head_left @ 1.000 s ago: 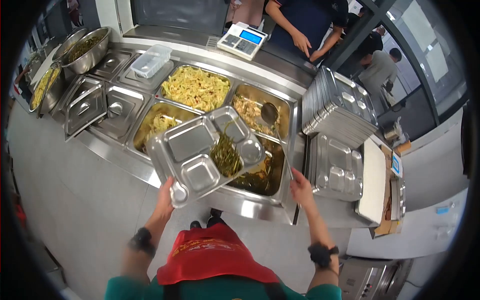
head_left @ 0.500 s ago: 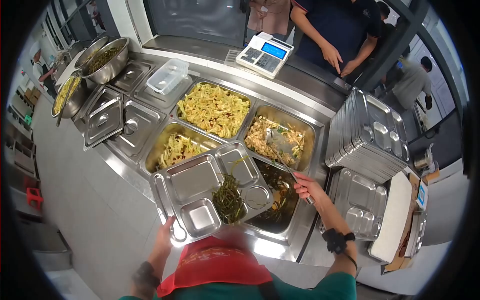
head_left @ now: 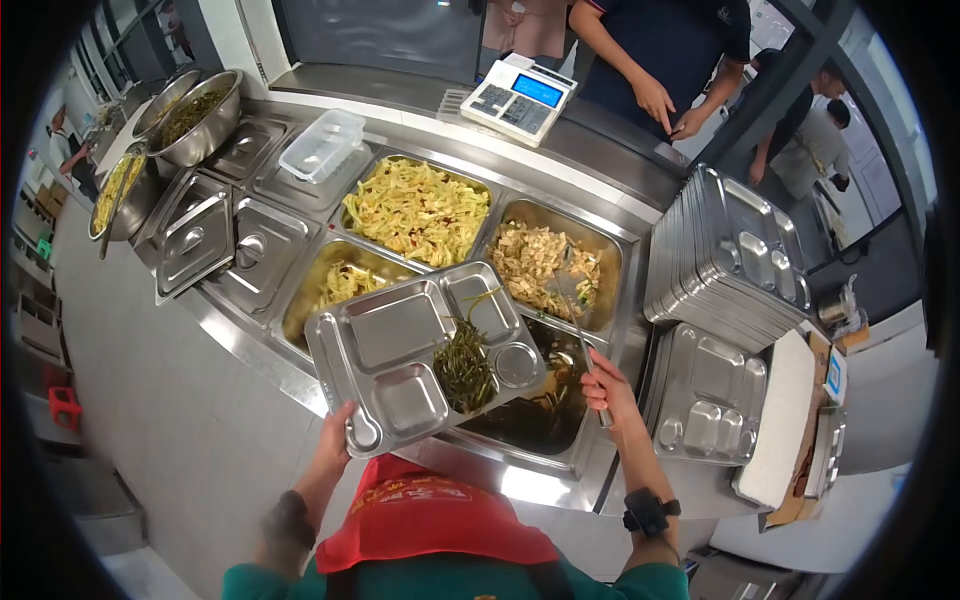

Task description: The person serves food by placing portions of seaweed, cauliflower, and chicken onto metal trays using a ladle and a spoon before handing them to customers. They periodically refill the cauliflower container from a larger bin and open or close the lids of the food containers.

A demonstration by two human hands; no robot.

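Note:
My left hand [head_left: 339,436] grips the lower left corner of a steel compartment tray [head_left: 392,330], held tilted above the food pans. Dark green shredded seaweed [head_left: 464,370] fills one of its compartments, with a few strands in the one above. My right hand [head_left: 607,388] is closed round the handle of a metal serving spoon [head_left: 580,335]. The spoon's head reaches into the pan of chopped, pale brown food [head_left: 535,262]. Under the tray's right side lies a pan of dark liquid with seaweed scraps [head_left: 540,425], partly hidden by the tray.
Behind the tray are pans of yellow-green shredded vegetable [head_left: 415,208]. Lidded pans [head_left: 262,250] and steel bowls [head_left: 205,120] stand to the left. Stacked trays [head_left: 715,255] rise on the right. A scale [head_left: 518,100] sits on the ledge, before a person's hands [head_left: 668,112].
The spoon's head has moved up and deeper into the chopped food, which now covers the pan's previously bare middle. The tray stays in my left hand, shifted slightly right and up.

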